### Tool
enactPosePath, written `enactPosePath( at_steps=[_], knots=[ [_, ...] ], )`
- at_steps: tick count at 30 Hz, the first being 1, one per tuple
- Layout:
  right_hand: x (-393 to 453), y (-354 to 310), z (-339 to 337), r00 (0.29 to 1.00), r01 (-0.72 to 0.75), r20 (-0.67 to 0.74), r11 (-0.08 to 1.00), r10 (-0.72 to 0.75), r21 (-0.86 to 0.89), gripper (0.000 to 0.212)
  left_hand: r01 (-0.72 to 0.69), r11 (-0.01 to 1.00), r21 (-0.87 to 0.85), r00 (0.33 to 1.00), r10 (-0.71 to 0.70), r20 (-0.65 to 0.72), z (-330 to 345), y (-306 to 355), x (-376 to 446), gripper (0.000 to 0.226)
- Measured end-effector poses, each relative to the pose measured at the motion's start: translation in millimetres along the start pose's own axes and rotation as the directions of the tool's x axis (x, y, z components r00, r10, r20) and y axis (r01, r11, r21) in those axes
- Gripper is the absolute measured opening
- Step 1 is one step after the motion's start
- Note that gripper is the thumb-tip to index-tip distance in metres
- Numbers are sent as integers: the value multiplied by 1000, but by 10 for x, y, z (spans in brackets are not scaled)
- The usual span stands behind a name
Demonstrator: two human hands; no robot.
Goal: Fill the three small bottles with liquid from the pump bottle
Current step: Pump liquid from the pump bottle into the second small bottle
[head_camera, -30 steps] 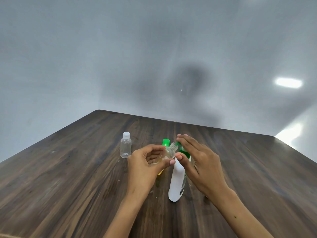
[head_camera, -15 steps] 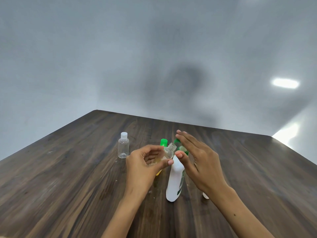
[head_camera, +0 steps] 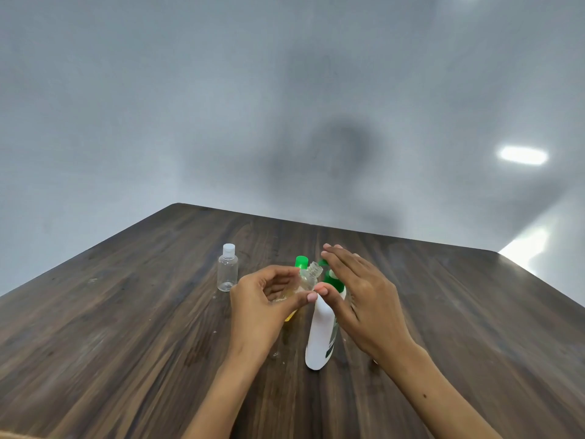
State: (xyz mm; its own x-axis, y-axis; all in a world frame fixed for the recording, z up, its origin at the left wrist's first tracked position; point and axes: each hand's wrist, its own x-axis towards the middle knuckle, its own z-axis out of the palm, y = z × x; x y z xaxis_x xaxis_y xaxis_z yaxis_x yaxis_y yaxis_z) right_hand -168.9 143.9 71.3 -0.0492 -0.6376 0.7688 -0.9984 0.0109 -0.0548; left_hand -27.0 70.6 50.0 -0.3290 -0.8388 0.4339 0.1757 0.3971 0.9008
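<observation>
Left hand: the left hand (head_camera: pixel 262 299) pinches a small open bottle (head_camera: pixel 307 278) between thumb and curled fingers; the bottle is tilted, its long axis leaning up and to the right, its open neck pointing at the pump.
Right hand: the right hand (head_camera: pixel 361 293) lies flat on the green pump head (head_camera: pixel 326 264), fingers straight and close together, holding nothing.
Key relation: the open neck sits just beside and a little below the pump spout; I judge the next press needs the neck exactly under it.
Pump bottle: the white pump bottle (head_camera: pixel 319 337) stands upright between the two hands.
Other bottles: a capped clear bottle (head_camera: pixel 228 272) stands well apart to the left; a green-capped bottle (head_camera: pixel 300 263) is mostly hidden behind the left hand.
Surface: dark wooden table (head_camera: pixel 126 327).
Room: plain grey wall (head_camera: pixel 190 106), with a bright light patch at the right.
</observation>
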Motion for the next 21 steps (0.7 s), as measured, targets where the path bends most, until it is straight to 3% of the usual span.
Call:
enactPosePath(
  at_steps=[21],
  knots=[
    [5,-13,-29,999,-10,45,1000,9,25,80,-14,1000,11,1000,13,18,13,26,5,50]
  ],
)
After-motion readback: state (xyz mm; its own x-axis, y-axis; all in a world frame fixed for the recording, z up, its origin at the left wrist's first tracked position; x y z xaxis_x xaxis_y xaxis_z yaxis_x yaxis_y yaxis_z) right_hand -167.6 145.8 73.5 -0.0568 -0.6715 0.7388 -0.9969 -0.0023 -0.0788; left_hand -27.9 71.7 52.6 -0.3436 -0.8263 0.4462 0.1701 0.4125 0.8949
